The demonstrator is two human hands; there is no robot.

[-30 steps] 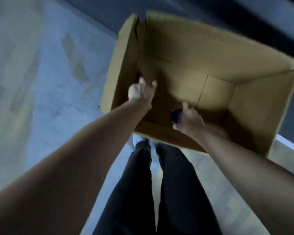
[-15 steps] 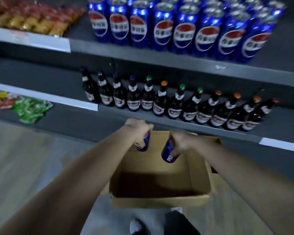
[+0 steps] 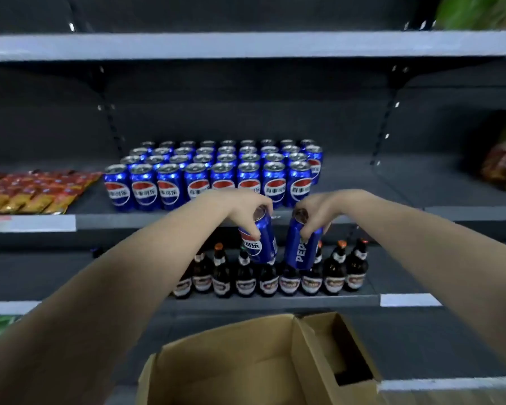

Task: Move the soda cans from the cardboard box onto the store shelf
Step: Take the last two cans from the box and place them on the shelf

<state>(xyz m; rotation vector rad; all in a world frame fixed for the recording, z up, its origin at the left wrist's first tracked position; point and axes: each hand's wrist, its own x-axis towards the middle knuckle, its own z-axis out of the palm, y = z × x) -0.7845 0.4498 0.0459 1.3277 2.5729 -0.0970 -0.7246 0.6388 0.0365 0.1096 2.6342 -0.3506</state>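
My left hand (image 3: 246,211) grips a blue soda can (image 3: 260,244) from above, by its top. My right hand (image 3: 319,211) holds a second blue soda can (image 3: 300,247) the same way. Both cans hang side by side, a little tilted, just in front of and below the front edge of the store shelf (image 3: 158,220). Several rows of matching blue cans (image 3: 211,176) stand on that shelf behind my hands. The open cardboard box (image 3: 246,361) sits below, near the bottom of the view; what I see of its inside holds no cans.
Dark glass bottles (image 3: 269,276) line the shelf below the cans. Red and gold snack packets (image 3: 27,191) lie left of the cans. Bare shelf surface (image 3: 377,182) lies right of the cans. Another shelf (image 3: 246,45) runs overhead.
Both hands came up out of the box, each with a can, and rose from bottle-shelf height to the front edge of the can shelf. My view tilted up from the box to the shelves.
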